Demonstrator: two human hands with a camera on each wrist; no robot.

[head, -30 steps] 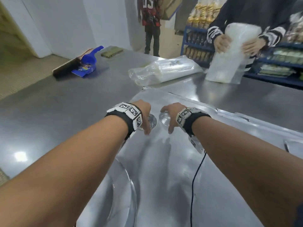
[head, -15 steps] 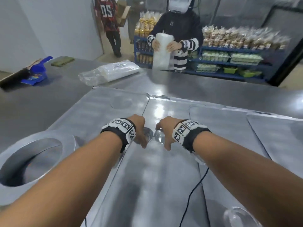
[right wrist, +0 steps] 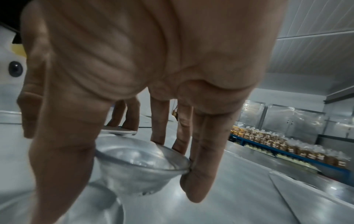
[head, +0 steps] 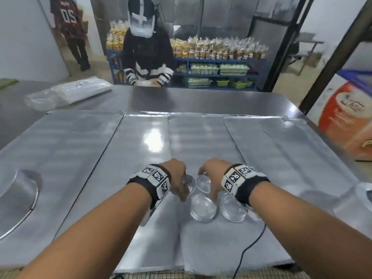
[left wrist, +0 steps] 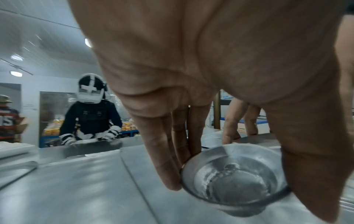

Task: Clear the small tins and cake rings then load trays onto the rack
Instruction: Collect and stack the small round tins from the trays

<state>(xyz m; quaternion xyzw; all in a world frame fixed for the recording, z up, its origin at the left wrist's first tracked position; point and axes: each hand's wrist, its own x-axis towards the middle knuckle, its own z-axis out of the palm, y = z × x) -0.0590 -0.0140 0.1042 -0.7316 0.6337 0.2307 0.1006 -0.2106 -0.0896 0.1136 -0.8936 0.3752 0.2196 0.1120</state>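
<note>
My left hand [head: 178,183] grips a small round metal tin [head: 189,183] by its rim; the left wrist view shows thumb and fingers pinching that tin [left wrist: 232,177] from above. My right hand [head: 211,178] grips a second small tin [head: 203,184] the same way, seen close as a shallow tin [right wrist: 138,165] held just above the trays. Two stacks of small tins [head: 202,208] [head: 232,209] stand right below my hands on flat metal trays [head: 141,158] that cover the table. Cake rings lie at the far left [head: 18,200] and the right edge [head: 362,196].
A person in a dark top stands across the steel table [head: 181,99] with hands on its far edge. A clear plastic bag bundle [head: 68,92] lies at the back left. Blue shelves of packed goods [head: 217,63] fill the background. An orange sack [head: 346,117] sits at the right.
My view has swung right and up along the trays. Both hands carried their tins toward me and to the right, now over two stacks of tins that came into view.
</note>
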